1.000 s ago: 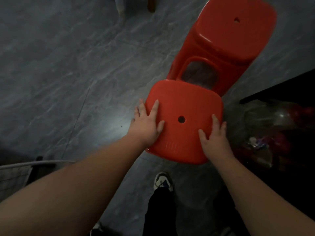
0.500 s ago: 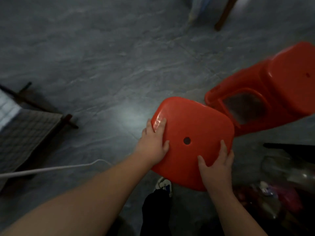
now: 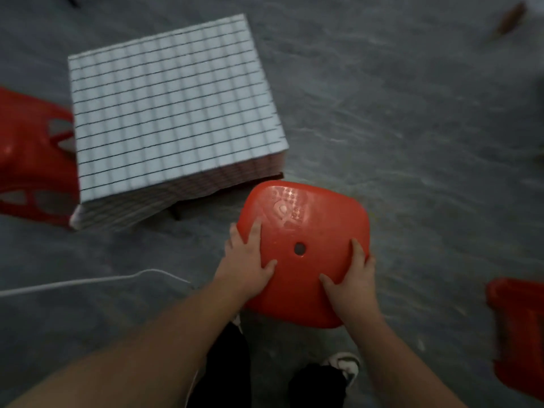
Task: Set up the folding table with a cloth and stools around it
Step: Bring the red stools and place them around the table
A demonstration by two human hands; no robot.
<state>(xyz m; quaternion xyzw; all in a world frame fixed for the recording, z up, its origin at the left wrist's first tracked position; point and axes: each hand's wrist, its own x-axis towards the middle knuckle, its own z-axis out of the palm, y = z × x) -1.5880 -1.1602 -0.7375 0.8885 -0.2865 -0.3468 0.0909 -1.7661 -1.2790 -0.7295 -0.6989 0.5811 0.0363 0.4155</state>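
Note:
A red plastic stool (image 3: pixel 306 231), seen from above with a small hole in its seat, is held in front of me. My left hand (image 3: pixel 247 260) grips its left edge, thumb on the seat. My right hand (image 3: pixel 350 278) grips its right edge the same way. The folding table (image 3: pixel 173 113), covered with a white cloth with a black grid, stands just beyond and left of the stool. Another red stool (image 3: pixel 32 154) stands against the table's left side. A third red stool (image 3: pixel 518 337) shows at the right edge.
The floor (image 3: pixel 412 128) is dark grey stone. A white cable (image 3: pixel 88 282) runs across it from the left toward my legs. My shoes and dark trousers (image 3: pixel 318 384) are below the stool. A brown furniture leg (image 3: pixel 507 20) shows at top right.
I have turned left with the stool in both hands. The table has come into full view ahead, and the stack of red stools has slid off to the right edge.

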